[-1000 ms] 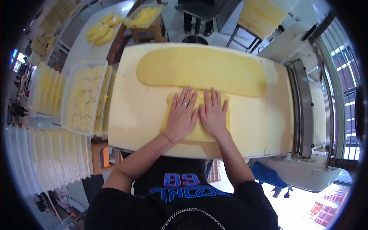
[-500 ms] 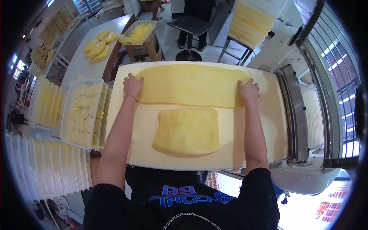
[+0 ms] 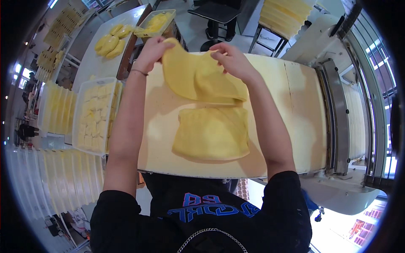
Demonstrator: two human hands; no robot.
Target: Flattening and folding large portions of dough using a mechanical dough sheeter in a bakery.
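Note:
A yellow dough sheet [image 3: 185,78] lies across the far part of the pale work surface, its right part doubled over and its left end raised. My left hand [image 3: 152,54] is closed on that raised end, near the far edge. Over the doubled part is my right hand [image 3: 232,61], its fingers bent but apart; whether they touch the dough I cannot tell. Closer to me, a folded, block-shaped slab of dough [image 3: 212,134] rests flat, touched by neither hand.
The work surface [image 3: 282,126] runs right to a machine's metal roller housing [image 3: 335,114]. At left stand a clear tub of dough pieces [image 3: 93,114] and stacked ridged trays [image 3: 67,181]. Dough lumps [image 3: 110,42] sit on a table beyond. A stool [image 3: 215,12] is ahead.
Both hands have come inward from the sheet's two ends. The sheet, flat and wide before, is now folded at the right and lifted at the left. My view has shifted slightly.

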